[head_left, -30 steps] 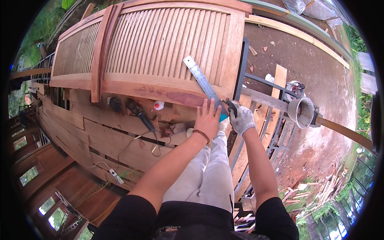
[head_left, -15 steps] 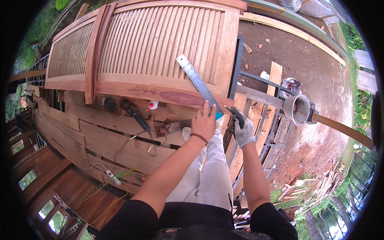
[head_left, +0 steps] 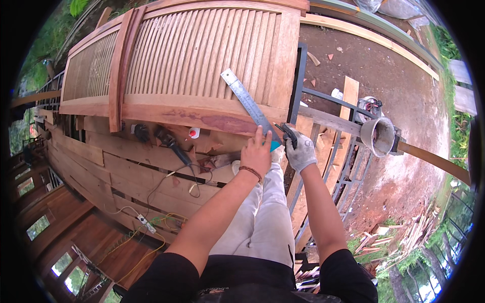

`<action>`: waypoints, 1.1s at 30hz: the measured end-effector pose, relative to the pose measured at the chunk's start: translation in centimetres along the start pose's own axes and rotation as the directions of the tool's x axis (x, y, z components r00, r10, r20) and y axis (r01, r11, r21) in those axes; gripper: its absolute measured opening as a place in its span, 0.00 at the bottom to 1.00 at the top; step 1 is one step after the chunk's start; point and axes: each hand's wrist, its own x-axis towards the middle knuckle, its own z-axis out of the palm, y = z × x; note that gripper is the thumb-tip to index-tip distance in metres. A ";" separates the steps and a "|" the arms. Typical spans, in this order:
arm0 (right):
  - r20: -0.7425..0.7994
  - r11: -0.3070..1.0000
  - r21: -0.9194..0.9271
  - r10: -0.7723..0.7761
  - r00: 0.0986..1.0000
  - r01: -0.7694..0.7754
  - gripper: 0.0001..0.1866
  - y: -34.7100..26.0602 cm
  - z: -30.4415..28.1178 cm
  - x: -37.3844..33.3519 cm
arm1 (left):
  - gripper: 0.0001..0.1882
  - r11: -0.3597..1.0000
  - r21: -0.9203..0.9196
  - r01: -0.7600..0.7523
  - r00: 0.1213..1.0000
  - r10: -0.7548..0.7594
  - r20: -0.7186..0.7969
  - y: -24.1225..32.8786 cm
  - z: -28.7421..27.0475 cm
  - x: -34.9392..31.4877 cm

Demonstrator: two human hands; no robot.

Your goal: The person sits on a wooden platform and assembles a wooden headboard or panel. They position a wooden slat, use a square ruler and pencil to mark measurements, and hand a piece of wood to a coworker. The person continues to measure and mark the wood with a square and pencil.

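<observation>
A try square with a long steel blade (head_left: 246, 99) and a teal stock lies slantwise over the edge rail and slats of a louvred wooden panel (head_left: 212, 55). My bare left hand (head_left: 256, 154) holds it near the stock, two fingers stretched along the blade and the thumb hidden. Close to the right, my gloved right hand (head_left: 301, 151) is closed round a pencil (head_left: 279, 127) and a black object (head_left: 290, 135) whose kind I cannot make out. The pencil's tip is at the rail's corner, beside the blade; whether it touches the wood is unclear.
On the planks below the panel lie a corded power tool (head_left: 173, 145), a dark glove (head_left: 141, 132) and a small white bottle with a red tip (head_left: 194, 133). A power strip (head_left: 146, 223) with cables is at lower left. A bucket (head_left: 378, 137) stands right, by metal bars.
My right hand has moved left and slightly up, bringing the pencil from beside the panel to its corner. My left hand and the try square have stayed nearly in place.
</observation>
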 end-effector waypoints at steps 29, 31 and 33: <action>0.196 0.867 -0.136 0.497 0.845 -0.479 0.15 7.4 -2.4 -18.7 | 0.38 1.000 -0.005 -0.015 0.988 0.016 0.152 0.4 -0.9 0.9; 0.206 0.783 0.091 0.590 0.781 -0.615 0.15 5.7 -3.3 -16.5 | 0.39 1.000 0.005 -0.014 0.985 0.013 0.169 0.1 -0.8 1.0; 0.203 0.702 0.258 0.633 0.747 -0.664 0.14 3.9 -4.8 -13.5 | 0.39 1.000 0.002 -0.025 0.982 0.024 0.189 0.2 -0.9 0.8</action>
